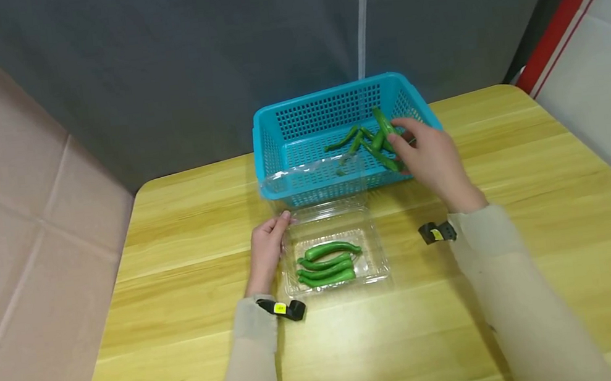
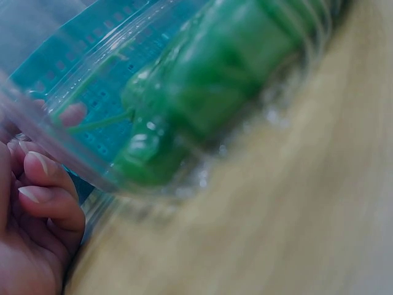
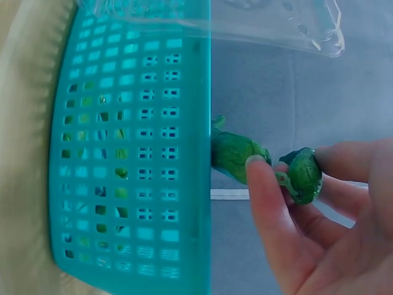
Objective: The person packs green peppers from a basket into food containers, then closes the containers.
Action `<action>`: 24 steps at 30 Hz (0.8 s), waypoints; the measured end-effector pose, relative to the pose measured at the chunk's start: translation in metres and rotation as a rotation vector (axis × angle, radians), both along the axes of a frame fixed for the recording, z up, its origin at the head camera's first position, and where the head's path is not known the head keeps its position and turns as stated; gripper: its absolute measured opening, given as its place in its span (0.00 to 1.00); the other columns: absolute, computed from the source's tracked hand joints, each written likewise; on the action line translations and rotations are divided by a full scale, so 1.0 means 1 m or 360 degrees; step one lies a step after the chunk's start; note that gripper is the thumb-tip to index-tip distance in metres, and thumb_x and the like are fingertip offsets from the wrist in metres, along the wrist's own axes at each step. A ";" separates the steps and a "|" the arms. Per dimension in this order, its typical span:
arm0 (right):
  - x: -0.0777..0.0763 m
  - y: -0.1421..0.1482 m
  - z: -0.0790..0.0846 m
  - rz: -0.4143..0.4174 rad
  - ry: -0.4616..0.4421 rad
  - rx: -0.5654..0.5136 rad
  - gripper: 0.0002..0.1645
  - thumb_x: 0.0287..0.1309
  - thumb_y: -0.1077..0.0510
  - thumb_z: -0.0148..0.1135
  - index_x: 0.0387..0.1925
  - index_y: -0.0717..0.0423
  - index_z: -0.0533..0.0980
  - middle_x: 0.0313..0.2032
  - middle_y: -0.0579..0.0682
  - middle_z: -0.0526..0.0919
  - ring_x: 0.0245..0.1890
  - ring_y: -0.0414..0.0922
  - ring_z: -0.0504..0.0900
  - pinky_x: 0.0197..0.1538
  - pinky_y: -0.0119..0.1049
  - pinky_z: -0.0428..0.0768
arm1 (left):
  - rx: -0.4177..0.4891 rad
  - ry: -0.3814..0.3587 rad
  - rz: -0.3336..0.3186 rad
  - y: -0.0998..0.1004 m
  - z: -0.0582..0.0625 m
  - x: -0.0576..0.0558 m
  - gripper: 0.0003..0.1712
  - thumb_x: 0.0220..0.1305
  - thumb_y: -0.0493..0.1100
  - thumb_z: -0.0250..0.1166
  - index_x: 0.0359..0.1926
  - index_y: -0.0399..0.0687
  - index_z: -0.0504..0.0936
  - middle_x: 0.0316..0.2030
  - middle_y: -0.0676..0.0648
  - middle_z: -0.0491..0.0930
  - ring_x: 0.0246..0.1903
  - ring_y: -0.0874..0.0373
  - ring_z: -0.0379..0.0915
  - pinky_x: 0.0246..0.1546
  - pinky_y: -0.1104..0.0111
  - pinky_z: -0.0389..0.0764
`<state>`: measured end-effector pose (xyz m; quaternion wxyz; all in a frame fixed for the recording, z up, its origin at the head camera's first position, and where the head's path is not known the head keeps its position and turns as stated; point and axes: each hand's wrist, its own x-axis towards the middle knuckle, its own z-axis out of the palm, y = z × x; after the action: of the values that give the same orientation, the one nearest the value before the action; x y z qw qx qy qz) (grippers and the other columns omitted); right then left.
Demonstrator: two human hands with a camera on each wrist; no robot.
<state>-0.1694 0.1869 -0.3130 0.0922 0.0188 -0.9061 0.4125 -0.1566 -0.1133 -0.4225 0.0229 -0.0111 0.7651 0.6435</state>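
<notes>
My left hand point(image 1: 267, 244) grips the left edge of a clear plastic clamshell box point(image 1: 377, 263) near its hinge. In the left wrist view, that hand's curled fingers point(image 2: 52, 200) sit right at the box wall. Several green chili peppers point(image 1: 327, 264) lie side by side inside the box. Over the right part of a blue plastic basket point(image 1: 323, 93), my right hand point(image 1: 429, 151) pinches a green chili pepper point(image 1: 383, 121) between thumb and fingers. The right wrist view has a second pepper point(image 3: 236, 155) close beside the fingertips, above the basket rim.
More chili peppers point(image 1: 342, 139) lie in the basket. The raised clear lid point(image 1: 310, 180) leans over the basket's front rim. All stands on a wooden table point(image 1: 186, 228), with a grey curtain point(image 1: 187, 72) behind and a tiled wall point(image 1: 14, 184) on the left.
</notes>
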 end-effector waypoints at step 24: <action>0.024 0.006 -0.020 -0.0205 0.0089 -0.0269 0.29 0.61 0.42 0.48 0.59 0.50 0.66 0.34 0.54 0.78 0.21 0.49 0.78 0.24 0.32 0.78 | -0.0038 -0.0010 0.0024 0.002 0.003 0.003 0.21 0.60 0.54 0.57 0.34 0.39 0.82 0.07 0.52 0.60 0.06 0.65 0.53 0.06 0.69 0.57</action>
<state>-0.1450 0.1925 -0.3333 0.1450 -0.0357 -0.8645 0.4799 -0.1533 -0.1113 -0.4192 0.0204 -0.0190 0.7725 0.6343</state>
